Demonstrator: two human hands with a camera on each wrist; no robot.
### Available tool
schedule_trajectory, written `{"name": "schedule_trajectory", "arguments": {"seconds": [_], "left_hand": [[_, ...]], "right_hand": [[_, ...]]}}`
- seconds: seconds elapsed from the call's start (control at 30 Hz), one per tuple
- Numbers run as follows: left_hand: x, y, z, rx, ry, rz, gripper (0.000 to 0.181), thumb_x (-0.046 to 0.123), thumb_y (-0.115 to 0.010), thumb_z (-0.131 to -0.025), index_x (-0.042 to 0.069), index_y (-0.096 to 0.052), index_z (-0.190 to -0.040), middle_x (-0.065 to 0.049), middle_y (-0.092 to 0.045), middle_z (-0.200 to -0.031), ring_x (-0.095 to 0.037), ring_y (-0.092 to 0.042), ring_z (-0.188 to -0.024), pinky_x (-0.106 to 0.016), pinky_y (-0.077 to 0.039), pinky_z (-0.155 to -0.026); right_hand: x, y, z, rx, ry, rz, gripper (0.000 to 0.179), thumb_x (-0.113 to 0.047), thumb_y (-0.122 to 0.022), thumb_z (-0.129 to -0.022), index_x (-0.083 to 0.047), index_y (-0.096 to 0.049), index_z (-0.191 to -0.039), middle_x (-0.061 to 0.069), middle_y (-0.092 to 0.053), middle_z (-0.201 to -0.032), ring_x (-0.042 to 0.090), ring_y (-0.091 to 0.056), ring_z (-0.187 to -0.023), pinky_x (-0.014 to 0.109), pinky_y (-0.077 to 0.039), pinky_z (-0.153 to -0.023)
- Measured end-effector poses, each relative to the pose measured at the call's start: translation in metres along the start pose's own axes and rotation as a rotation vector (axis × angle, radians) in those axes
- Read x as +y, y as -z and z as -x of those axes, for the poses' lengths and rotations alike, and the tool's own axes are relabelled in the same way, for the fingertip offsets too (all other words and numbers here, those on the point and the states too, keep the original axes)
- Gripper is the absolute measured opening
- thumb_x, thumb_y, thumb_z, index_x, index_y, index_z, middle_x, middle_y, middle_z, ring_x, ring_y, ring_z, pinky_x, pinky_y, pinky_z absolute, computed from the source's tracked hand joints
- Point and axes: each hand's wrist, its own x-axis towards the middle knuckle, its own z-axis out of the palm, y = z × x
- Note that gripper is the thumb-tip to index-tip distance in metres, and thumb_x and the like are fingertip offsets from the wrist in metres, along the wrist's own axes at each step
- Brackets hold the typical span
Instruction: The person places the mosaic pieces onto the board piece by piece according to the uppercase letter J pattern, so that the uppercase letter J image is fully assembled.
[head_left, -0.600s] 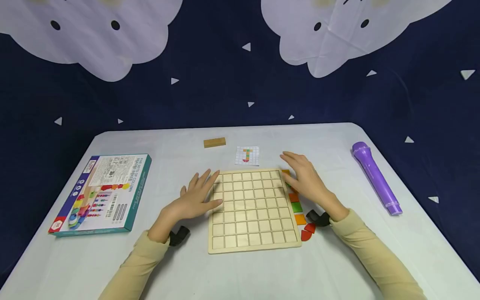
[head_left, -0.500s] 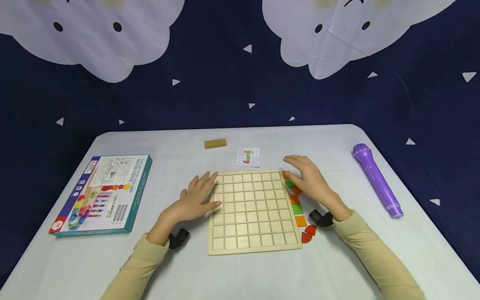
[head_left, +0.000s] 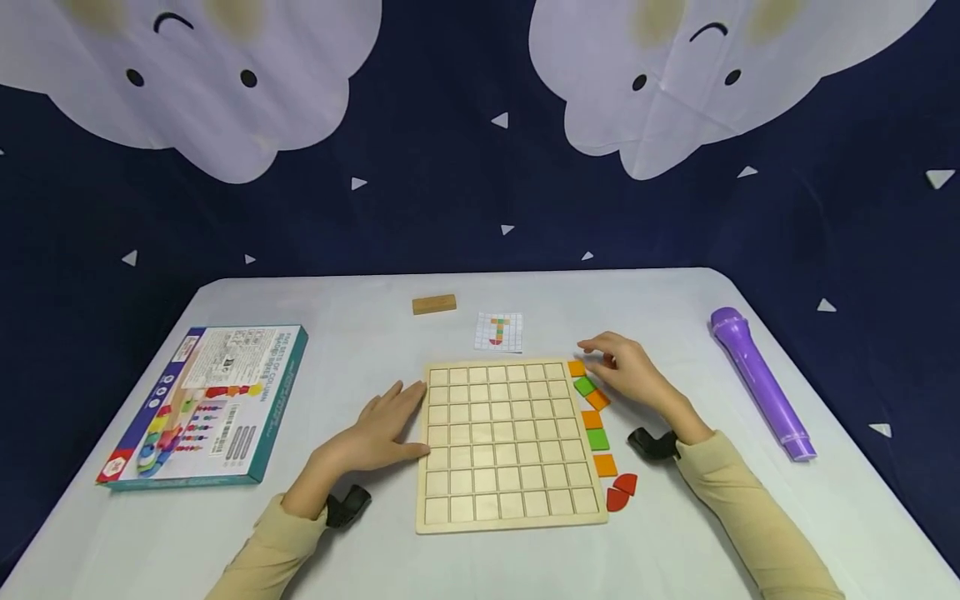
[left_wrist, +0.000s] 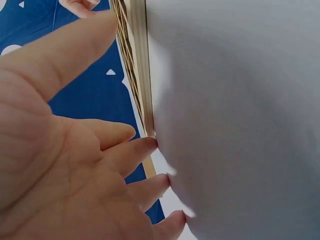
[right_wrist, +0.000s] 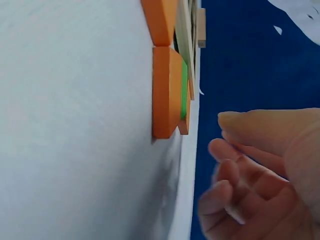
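Observation:
A pale wooden grid board [head_left: 510, 446] lies on the white table. My left hand [head_left: 375, 429] is at its left edge, fingers extended and thumb apart; in the left wrist view the fingertips [left_wrist: 162, 185] meet the tabletop beside the board's side. Beyond the board's far right corner hovers my right hand [head_left: 630, 367], its fingers loosely bent and holding nothing. Nearest to it are an orange square tile [head_left: 576, 368], a green tile [head_left: 584, 386] and another orange tile [head_left: 597, 400]. Nearer to me along the right edge lie a green square [head_left: 597, 439] and two red quarter-round pieces [head_left: 617, 499].
Behind the board is a small gridded pattern card [head_left: 498, 332] with a coloured T-like figure. A wooden block [head_left: 434, 304] sits farther back. On the left lies a flat toy box [head_left: 210, 400], and a purple tube [head_left: 761, 383] lies on the right.
My left hand has drawn back from over the board to its left edge. The right hand's fingers have bent more and come off the tiles, which now show fully. The head view has tilted up.

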Motion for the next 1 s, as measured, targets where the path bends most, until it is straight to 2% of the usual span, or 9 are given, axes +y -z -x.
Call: {"name": "schedule_trajectory", "arguments": {"seconds": [0.17,0.33,0.47,0.7,1.0], "left_hand": [[-0.003,-0.001,0.002,-0.030,-0.033,-0.022,0.092,0.034,-0.070,-0.082,-0.002,-0.018,-0.148,-0.020,-0.016,-0.157,-0.044,-0.003,-0.145,-0.066,-0.004,-0.112],[-0.004,0.001,0.003,-0.047,-0.043,-0.036,0.101,0.037,-0.076,-0.075,-0.001,-0.018,-0.148,-0.019,-0.015,-0.157,-0.044,-0.004,-0.145,-0.065,-0.005,-0.113],[-0.004,0.004,0.005,-0.043,-0.046,-0.035,0.107,0.038,-0.079,-0.071,-0.003,-0.017,-0.148,-0.020,-0.015,-0.157,-0.044,-0.005,-0.145,-0.065,-0.005,-0.112],[-0.004,0.004,0.007,-0.038,-0.055,-0.025,0.110,0.039,-0.080,-0.070,-0.004,-0.016,-0.148,-0.022,-0.013,-0.156,-0.044,-0.005,-0.145,-0.066,-0.004,-0.111],[-0.005,0.004,0.003,-0.040,-0.072,-0.037,0.109,0.039,-0.080,-0.069,-0.003,-0.017,-0.148,-0.020,-0.014,-0.157,-0.042,-0.006,-0.145,-0.067,-0.003,-0.111]], "right_hand": [[0.013,-0.004,0.004,-0.055,-0.047,-0.050,0.032,-0.005,-0.062,-0.087,0.001,-0.063,-0.118,0.015,-0.064,-0.109,0.007,-0.042,-0.068,0.020,-0.036,-0.059],[0.021,-0.007,0.004,-0.045,-0.071,-0.080,0.031,-0.006,-0.063,-0.087,-0.001,-0.063,-0.118,0.014,-0.065,-0.108,0.007,-0.043,-0.067,0.020,-0.037,-0.058],[0.023,-0.010,0.002,-0.029,-0.056,-0.084,0.030,-0.007,-0.064,-0.086,-0.004,-0.065,-0.116,0.012,-0.066,-0.108,0.007,-0.044,-0.069,0.019,-0.037,-0.060],[0.024,-0.012,0.002,-0.024,-0.001,-0.062,0.028,-0.007,-0.066,-0.085,-0.006,-0.067,-0.113,0.011,-0.067,-0.107,0.005,-0.042,-0.068,0.020,-0.035,-0.061],[0.022,-0.009,0.004,-0.068,0.058,-0.053,0.032,-0.002,-0.064,-0.084,-0.005,-0.065,-0.116,0.013,-0.066,-0.112,0.004,-0.043,-0.069,0.020,-0.037,-0.061]]}}
